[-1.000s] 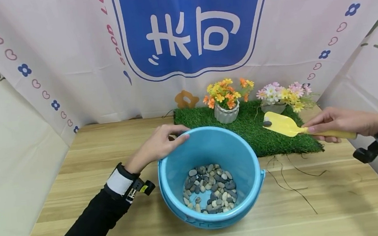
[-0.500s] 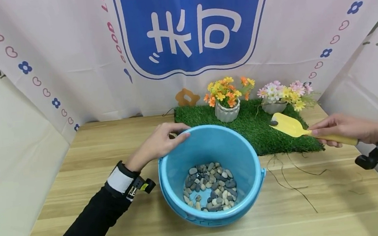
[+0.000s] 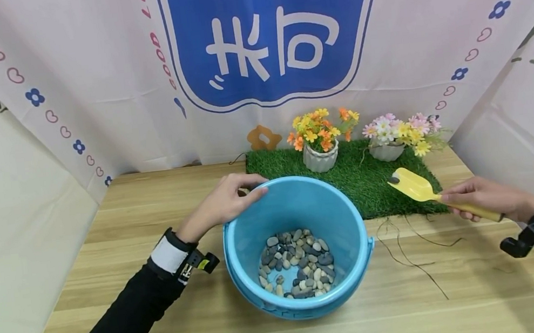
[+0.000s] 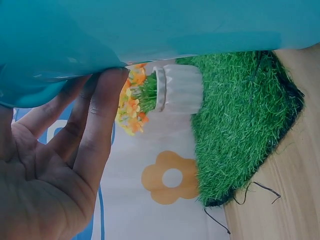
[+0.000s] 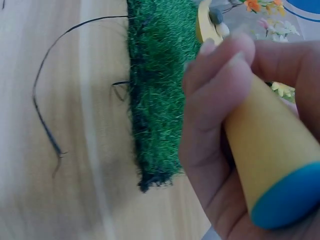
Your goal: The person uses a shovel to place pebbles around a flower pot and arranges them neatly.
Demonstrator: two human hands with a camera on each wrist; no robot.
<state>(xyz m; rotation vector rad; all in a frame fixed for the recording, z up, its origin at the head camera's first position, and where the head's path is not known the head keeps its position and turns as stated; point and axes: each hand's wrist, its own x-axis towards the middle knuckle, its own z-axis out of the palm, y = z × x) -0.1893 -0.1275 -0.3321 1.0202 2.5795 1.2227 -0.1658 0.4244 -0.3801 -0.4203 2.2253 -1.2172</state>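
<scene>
A light-blue bucket (image 3: 361, 232) stands on the table, with grey and pale pebbles (image 3: 301, 255) over much of its floor. My left hand (image 3: 224, 201) pinches the bucket's far-left rim, thumb on top; in the left wrist view its fingers (image 4: 97, 122) press the outer wall. Off to the right, my right hand (image 3: 483, 199) grips the handle of a small yellow shovel (image 3: 413, 186), its blade tipped leftward over the turf mat. A dark pebble (image 3: 393, 180) lies at the blade's tip. Up close, the handle (image 5: 272, 150) ends in a blue cap, and a pale pebble (image 5: 225, 31) shows beside the dark one.
Behind the bucket lies a green turf mat (image 3: 361, 178) with loose dark threads (image 3: 414, 265) trailing from its front edge. Two white pots of artificial flowers, one orange-yellow (image 3: 322, 159) and one pink-yellow (image 3: 386, 151), stand on it. A printed cloth (image 3: 118, 95) hangs at the back.
My right hand has drawn the yellow shovel a little to the right and toward me, its pebble still on the blade. The left hand and the bucket have stayed in place.
</scene>
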